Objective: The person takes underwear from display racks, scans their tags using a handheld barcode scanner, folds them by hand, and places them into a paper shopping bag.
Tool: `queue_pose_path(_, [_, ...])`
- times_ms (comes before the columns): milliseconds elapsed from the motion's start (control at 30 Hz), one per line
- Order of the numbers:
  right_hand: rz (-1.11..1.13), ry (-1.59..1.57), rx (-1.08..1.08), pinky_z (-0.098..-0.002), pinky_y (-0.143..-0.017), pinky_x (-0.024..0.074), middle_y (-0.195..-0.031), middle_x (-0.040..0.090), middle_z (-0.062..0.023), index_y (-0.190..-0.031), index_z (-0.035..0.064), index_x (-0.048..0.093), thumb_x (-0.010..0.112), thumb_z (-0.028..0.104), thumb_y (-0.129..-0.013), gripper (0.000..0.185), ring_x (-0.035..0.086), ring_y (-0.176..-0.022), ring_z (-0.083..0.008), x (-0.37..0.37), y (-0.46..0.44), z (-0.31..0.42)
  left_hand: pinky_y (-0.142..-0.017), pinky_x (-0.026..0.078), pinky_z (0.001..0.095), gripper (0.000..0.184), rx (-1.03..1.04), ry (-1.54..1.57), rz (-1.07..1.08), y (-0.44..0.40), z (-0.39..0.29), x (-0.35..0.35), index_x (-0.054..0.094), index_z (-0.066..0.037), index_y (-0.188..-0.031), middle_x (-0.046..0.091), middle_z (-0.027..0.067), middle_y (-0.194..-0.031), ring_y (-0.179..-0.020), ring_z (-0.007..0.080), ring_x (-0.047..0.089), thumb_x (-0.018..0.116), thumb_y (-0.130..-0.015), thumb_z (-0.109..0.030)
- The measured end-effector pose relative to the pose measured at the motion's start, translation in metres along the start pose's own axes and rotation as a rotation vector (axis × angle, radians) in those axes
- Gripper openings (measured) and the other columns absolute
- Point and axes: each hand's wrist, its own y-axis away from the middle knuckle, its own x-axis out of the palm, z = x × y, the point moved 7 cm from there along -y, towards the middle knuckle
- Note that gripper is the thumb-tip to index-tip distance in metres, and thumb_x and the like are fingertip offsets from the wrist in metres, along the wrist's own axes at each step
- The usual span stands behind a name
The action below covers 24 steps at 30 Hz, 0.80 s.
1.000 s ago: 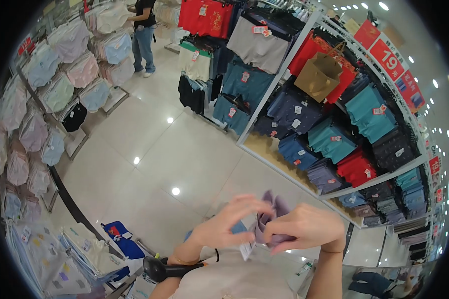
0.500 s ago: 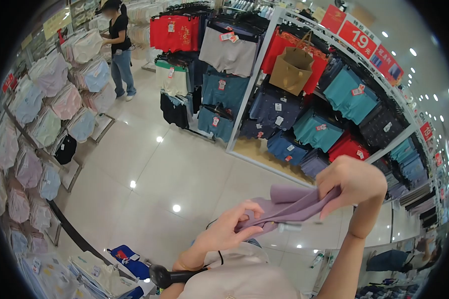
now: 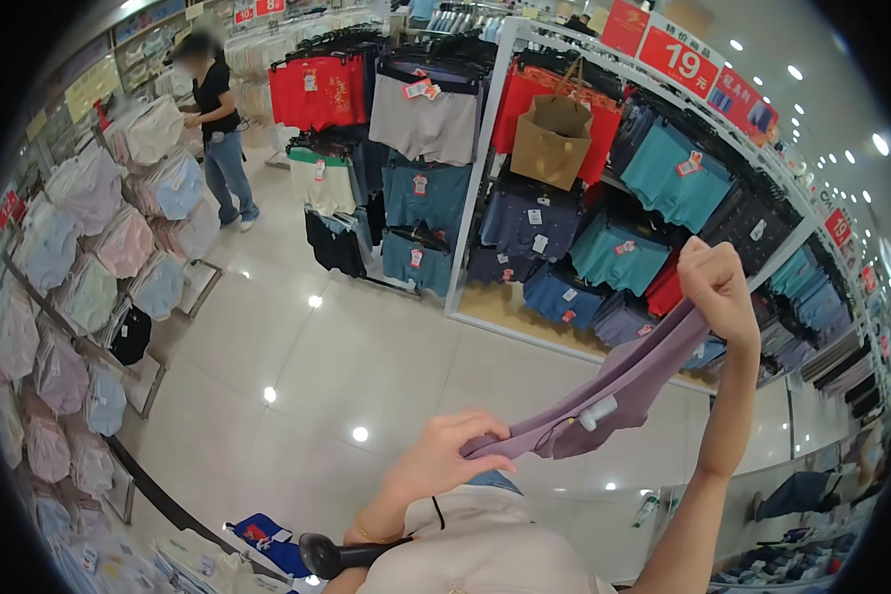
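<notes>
Stretched between my two hands is a pair of mauve underpants [image 3: 604, 391], its waistband running slantwise up to the right. My left hand [image 3: 436, 457] pinches the lower left end between thumb and fingers. Higher up, my right hand [image 3: 720, 290] is closed in a fist around the other end. A pale tag [image 3: 598, 413] hangs on the near side of the cloth by a thin loop. Part of the fabric is hidden inside both hands.
Racks of boxers [image 3: 678, 183] stand ahead, with a brown paper bag [image 3: 549, 144] hanging there. Pastel underwear [image 3: 124, 243] hangs along the left. A person [image 3: 218, 124] stands at the far left rack. Blue packaged cloth [image 3: 267, 543] lies low at left; a black handle-like object [image 3: 337, 554] is near my body.
My right hand has risen and pulled away from my left, so the bunched underpants are now drawn out long. My left hand has shifted slightly left. The view has tilted a little.
</notes>
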Motion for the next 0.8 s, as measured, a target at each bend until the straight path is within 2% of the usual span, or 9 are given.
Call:
queue_pose_path(167, [-0.278,-0.092,-0.002,-0.0278,-0.047,0.0242,-0.042,0.029,-0.0026,-0.047,0.002,0.03,0.048,0.009,-0.084,0.042,0.024,-0.04,-0.013,-0.033,0.019,-0.013,-0.044,0.034,0.025,0.023,0.136,0.046,0.215,-0.007,-0.009,0.018,0.061,-0.002,-0.072,0.055,0.0051,-0.068,-0.052,0.0145,0.048,0.077,-0.063,-0.016])
queue_pose_path(267, [-0.367,-0.136,0.105,-0.0259,-0.045,0.0204,-0.045,0.031,-0.0003,-0.048,0.0018,0.031,0.045,0.014,-0.089,0.045,0.025,-0.044,-0.0085,-0.056,0.032,-0.029,-0.043,0.032,0.0254,0.022,0.081,-0.034,0.311,-0.013,-0.002,0.028,0.062,-0.002,-0.068,0.054,0.0056,-0.065,-0.05,0.0137,0.045,0.075,-0.064,-0.019])
queue_pose_path(333, [-0.644,-0.156,0.113,-0.0261,-0.044,0.0169,-0.047,0.03,0.0025,-0.048,0.0037,0.03,0.047,0.017,-0.089,0.047,0.023,-0.045,-0.0061,-0.082,0.043,-0.042,-0.043,0.033,0.0253,0.02,-0.042,-0.07,0.332,-0.017,0.022,0.037,0.063,-0.002,-0.067,0.054,0.0063,-0.063,-0.049,0.0139,0.046,0.074,-0.066,-0.018])
queue_pose_path(367, [-0.642,-0.044,0.088,-0.0259,-0.044,0.016,-0.047,0.029,0.0037,-0.047,0.0042,0.03,0.049,0.018,-0.089,0.048,0.022,-0.045,-0.0051,-0.096,0.045,-0.047,-0.043,0.033,0.0253,0.02,-0.101,-0.092,0.344,-0.018,0.032,0.041,0.063,-0.001,-0.066,0.054,0.0066,-0.062,-0.048,0.0141,0.046,0.074,-0.066,-0.018])
queue_pose_path(467, [-0.843,0.396,0.128,-0.0253,-0.042,0.0133,-0.047,0.027,0.0076,-0.044,0.006,0.03,0.054,0.02,-0.088,0.051,0.02,-0.044,-0.0022,-0.149,0.067,-0.079,-0.044,0.034,0.0256,0.015,-0.195,-0.035,0.16,-0.027,0.04,0.03,0.064,0.0,-0.068,0.054,0.0076,-0.057,-0.048,0.0141,0.048,0.073,-0.067,-0.013])
queue_pose_path(600, [-0.947,0.276,0.222,-0.0246,-0.041,0.014,-0.046,0.029,0.0085,-0.043,0.0058,0.032,0.056,0.018,-0.086,0.05,0.023,-0.044,-0.0021,-0.167,0.085,-0.133,-0.042,0.03,0.0265,0.02,0.005,-0.243,0.074,-0.059,0.028,0.02,0.059,0.001,-0.06,0.048,0.008,-0.051,-0.043,0.0177,0.042,0.072,-0.067,-0.012])
queue_pose_path(633, [-0.738,0.43,0.173,-0.0242,-0.045,0.0167,-0.053,0.032,0.0078,-0.052,0.0034,0.032,0.052,0.014,-0.087,0.042,0.026,-0.051,-0.0024,-0.136,0.065,-0.11,-0.043,0.032,0.0257,0.015,-0.026,-0.294,0.07,-0.066,0.031,0.022,0.062,0.0,-0.065,0.051,0.0074,-0.052,-0.045,0.0167,0.045,0.072,-0.066,-0.01])
queue_pose_path(700, [-0.703,0.491,-0.084,-0.024,-0.044,0.015,-0.051,0.028,0.0069,-0.054,0.0019,0.031,0.053,0.011,-0.086,0.04,0.023,-0.05,-0.0027,-0.134,0.049,-0.08,-0.043,0.032,0.0258,0.015,-0.028,-0.364,-0.035,-0.088,0.036,0.013,0.061,0.0,-0.064,0.05,0.0075,-0.052,-0.045,0.0161,0.045,0.073,-0.064,-0.01])
queue_pose_path(800, [-0.967,0.517,0.111,-0.0239,-0.042,0.0178,-0.048,0.03,0.0056,-0.05,0.0003,0.032,0.055,0.01,-0.085,0.044,0.024,-0.048,-0.0019,-0.194,0.077,-0.133,-0.04,0.029,0.0276,0.023,0.014,-0.465,-0.195,-0.11,0.035,-0.004,0.055,-0.001,-0.055,0.044,0.0087,-0.048,-0.041,0.017,0.04,0.073,-0.065,-0.012])
